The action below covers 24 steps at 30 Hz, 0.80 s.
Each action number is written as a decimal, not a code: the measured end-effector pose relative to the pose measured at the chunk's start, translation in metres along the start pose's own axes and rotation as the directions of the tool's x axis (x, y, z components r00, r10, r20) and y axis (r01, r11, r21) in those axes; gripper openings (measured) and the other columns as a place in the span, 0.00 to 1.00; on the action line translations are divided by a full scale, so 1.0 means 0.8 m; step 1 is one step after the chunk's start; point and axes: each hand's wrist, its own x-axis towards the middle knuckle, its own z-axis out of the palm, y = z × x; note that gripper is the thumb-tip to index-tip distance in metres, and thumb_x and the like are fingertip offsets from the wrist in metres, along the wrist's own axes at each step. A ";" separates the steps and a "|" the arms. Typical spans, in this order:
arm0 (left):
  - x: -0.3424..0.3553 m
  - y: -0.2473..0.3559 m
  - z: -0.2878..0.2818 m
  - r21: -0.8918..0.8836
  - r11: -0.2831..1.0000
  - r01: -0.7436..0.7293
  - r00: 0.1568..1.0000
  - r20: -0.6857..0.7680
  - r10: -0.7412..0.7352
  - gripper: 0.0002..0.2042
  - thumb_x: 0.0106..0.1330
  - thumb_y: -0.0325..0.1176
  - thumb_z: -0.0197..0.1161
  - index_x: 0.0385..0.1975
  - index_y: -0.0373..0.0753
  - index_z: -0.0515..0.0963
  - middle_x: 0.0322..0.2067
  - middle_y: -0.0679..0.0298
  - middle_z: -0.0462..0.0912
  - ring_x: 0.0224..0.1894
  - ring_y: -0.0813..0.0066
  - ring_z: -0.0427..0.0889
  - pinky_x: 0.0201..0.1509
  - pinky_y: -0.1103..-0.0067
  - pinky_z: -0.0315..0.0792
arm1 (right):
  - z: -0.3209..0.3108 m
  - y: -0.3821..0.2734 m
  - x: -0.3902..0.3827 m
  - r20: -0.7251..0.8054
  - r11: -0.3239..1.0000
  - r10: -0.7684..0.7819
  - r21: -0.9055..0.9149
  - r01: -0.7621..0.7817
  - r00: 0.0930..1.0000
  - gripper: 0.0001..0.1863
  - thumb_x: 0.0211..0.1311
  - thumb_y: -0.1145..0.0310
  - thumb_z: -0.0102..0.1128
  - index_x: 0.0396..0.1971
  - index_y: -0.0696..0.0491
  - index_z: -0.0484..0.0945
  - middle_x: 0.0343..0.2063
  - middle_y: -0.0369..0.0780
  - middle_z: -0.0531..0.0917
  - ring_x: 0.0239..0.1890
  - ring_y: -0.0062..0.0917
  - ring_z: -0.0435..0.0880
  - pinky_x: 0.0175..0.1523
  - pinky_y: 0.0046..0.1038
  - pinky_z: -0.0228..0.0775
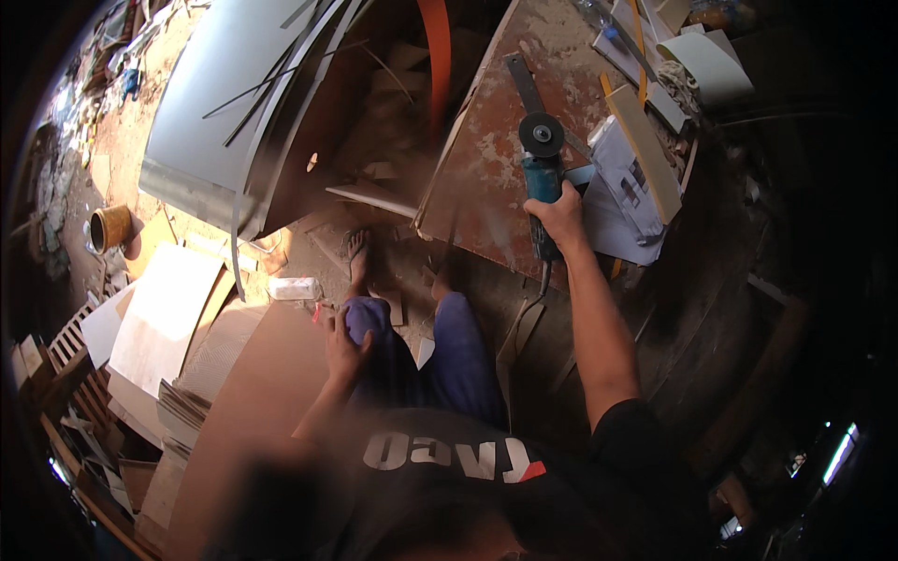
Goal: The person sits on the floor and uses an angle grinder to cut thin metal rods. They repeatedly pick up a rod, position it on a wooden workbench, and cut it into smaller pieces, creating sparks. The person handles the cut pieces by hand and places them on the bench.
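My right hand (561,217) is wrapped round the body of a teal and black angle grinder (541,176). Its dark round disc (541,136) points away from me, over a worn brown wooden tabletop (491,201). Just past the disc lies a flat dark metal bar (524,82). From the grinder's near end a cord (543,285) hangs down over the table edge. My left hand (346,346) is beside my left knee, thumb and fingers apart, with nothing in it.
White sheets and a wooden board (645,154) are piled right of the grinder. A large grey metal panel (206,103) with thin strips stands at far left. An orange strip (436,56) rises at the back. Loose boards (168,313) and a brown bucket (110,227) lie left.
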 end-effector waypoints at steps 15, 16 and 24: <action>-0.141 -0.016 0.071 0.063 0.908 0.415 0.906 0.063 -0.419 0.29 0.59 0.41 0.77 0.61 0.39 0.80 0.60 0.49 0.74 0.61 0.49 0.80 0.66 0.63 0.77 | 0.018 0.034 0.028 -0.025 0.918 -0.200 -0.354 0.179 0.979 0.37 0.43 0.54 0.76 0.49 0.65 0.77 0.50 0.59 0.79 0.55 0.57 0.79 0.61 0.51 0.73; -0.140 -0.019 0.075 0.054 0.906 0.419 0.903 0.084 -0.422 0.29 0.59 0.41 0.77 0.61 0.39 0.80 0.60 0.49 0.74 0.61 0.49 0.80 0.66 0.63 0.77 | 0.021 0.034 0.026 -0.029 0.908 -0.219 -0.371 0.193 0.975 0.38 0.44 0.54 0.76 0.51 0.65 0.76 0.50 0.59 0.79 0.56 0.57 0.78 0.62 0.51 0.72; -0.130 -0.027 0.060 -0.009 0.923 0.386 0.913 0.146 -0.380 0.27 0.61 0.39 0.76 0.60 0.37 0.80 0.58 0.48 0.75 0.57 0.51 0.82 0.62 0.64 0.78 | 0.035 0.027 -0.044 -0.369 0.904 -0.376 -0.347 0.249 0.850 0.28 0.52 0.60 0.80 0.50 0.57 0.80 0.48 0.50 0.82 0.54 0.50 0.79 0.62 0.46 0.71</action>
